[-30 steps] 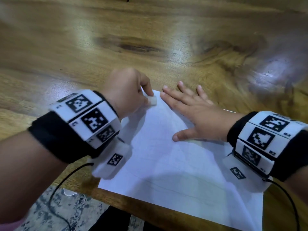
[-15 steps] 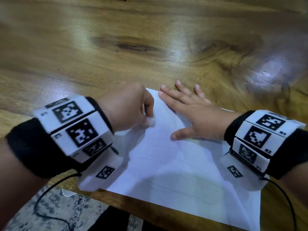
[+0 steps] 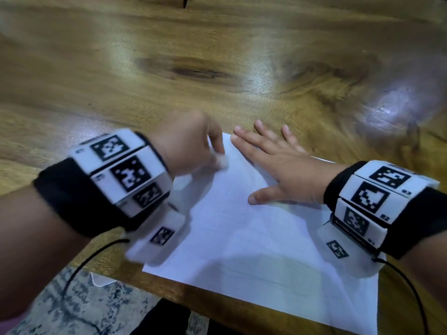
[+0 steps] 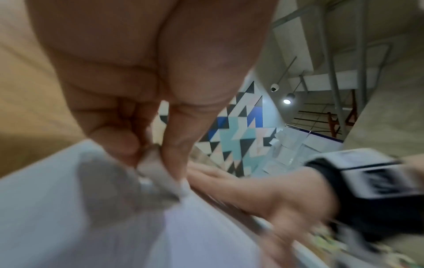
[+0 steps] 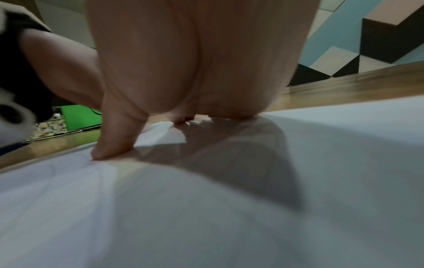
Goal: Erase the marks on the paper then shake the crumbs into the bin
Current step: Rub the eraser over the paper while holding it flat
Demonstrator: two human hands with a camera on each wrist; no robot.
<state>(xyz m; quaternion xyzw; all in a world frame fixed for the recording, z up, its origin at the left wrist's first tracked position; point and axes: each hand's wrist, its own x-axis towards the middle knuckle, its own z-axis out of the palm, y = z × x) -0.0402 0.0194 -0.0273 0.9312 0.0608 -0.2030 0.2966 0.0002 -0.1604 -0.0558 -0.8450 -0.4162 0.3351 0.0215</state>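
Observation:
A white sheet of paper (image 3: 254, 238) lies on the wooden table (image 3: 217, 68) near its front edge, with faint pencil lines across it. My left hand (image 3: 191, 143) pinches a small white eraser (image 3: 222, 162) and holds it down on the paper's far left part. In the left wrist view the eraser (image 4: 156, 172) sits between thumb and fingers, blurred. My right hand (image 3: 278, 165) lies flat with straight fingers on the paper's far right part, holding it down. The right wrist view shows its thumb (image 5: 114, 141) pressed on the paper (image 5: 229, 208).
The table's front edge (image 3: 217, 303) runs just below the paper, with a patterned floor (image 3: 84, 310) beyond it. A green object (image 5: 80, 116) stands past the table in the right wrist view. Black cables (image 3: 84, 262) hang from both wrists.
My left hand has rubbed the eraser back and forth over the paper's far left part, toward me and away again. My right hand has stayed flat in place.

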